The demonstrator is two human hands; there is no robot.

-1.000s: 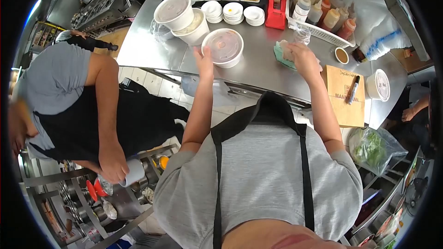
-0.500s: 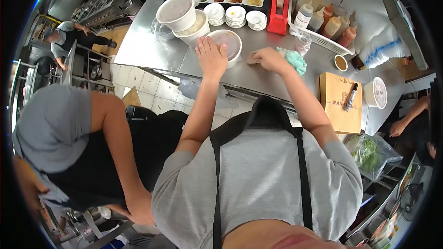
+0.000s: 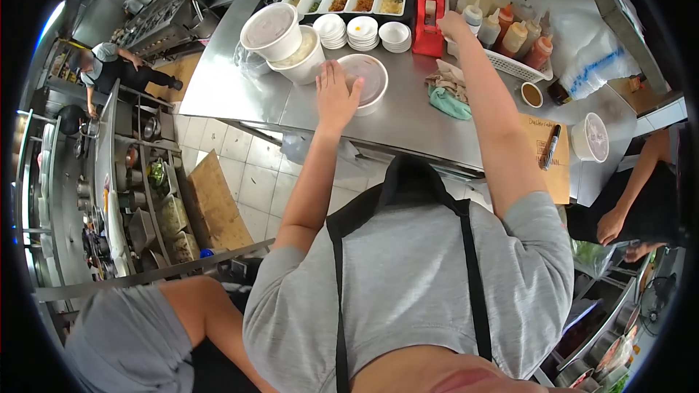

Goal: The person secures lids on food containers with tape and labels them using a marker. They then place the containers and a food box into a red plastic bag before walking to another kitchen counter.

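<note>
My left hand (image 3: pixel 336 98) lies flat with its fingers stretched out, against the left side of a round white tub (image 3: pixel 371 84) with a clear lid. My right hand (image 3: pixel 456 27) reaches to the back of the steel table, at the right side of a red tape dispenser (image 3: pixel 427 33). Its fingers are curled in, and what they hold, if anything, is hidden. Below that hand a brown cloth (image 3: pixel 450 80) lies bunched over a green cloth (image 3: pixel 448 104). Two more white tubs, one lidded tub (image 3: pixel 271 27) resting partly on the other tub (image 3: pixel 302 65), stand left of my left hand.
Stacked small white dishes (image 3: pixel 362 33) stand before a row of topping trays (image 3: pixel 353 0). A white basket (image 3: pixel 517 65) holds several squeeze bottles. A sauce cup (image 3: pixel 532 94), brown paper bag (image 3: pixel 535 167), marker (image 3: pixel 552 147) and lidded tub (image 3: pixel 591 137) are at right. Co-workers stand on both sides.
My right hand has let go of the brown cloth and moved up and right to the tape dispenser. My left hand stays at the tub. The co-worker at left has moved down and back.
</note>
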